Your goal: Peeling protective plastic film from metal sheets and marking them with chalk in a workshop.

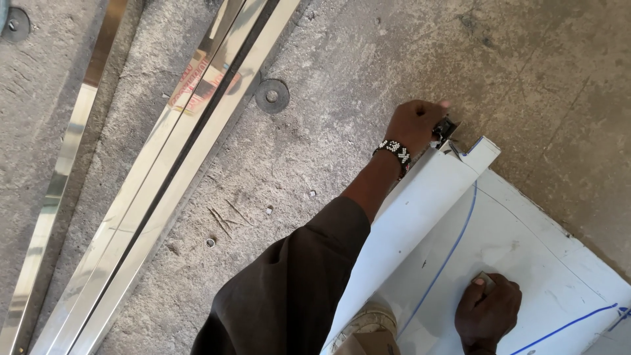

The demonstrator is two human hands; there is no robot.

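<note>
Several polished steel tubes [164, 177] are lying in long diagonals across the left of the concrete floor [342, 72], and I am seeing a further shiny strip [62, 171] lying apart from them, nearer the left edge. One flat metal washer [271, 96] is resting on the floor just beside the upper part of the tubes, and another disc [16, 25] is sitting in the top left corner. Small bits of metal scrap [223, 220] are lying scattered on the concrete between the tubes and my dark sleeve [296, 289].

Moving right, my left hand [414, 126], with a beaded bracelet [394, 151] at the wrist, is reaching out to the far corner of a white board [526, 243]. Its grip is closing on a small dark tool [445, 127] pressed at the end of a white folded edge piece [427, 197] that is running along the board's left side; I cannot tell what kind of tool it is.

Further right, my right hand [488, 310] is pressing down on the white board, fingers curled together around a small pale object [485, 279]. Blue curved lines [453, 243] are running across the board, one passing just left of this hand.
</note>
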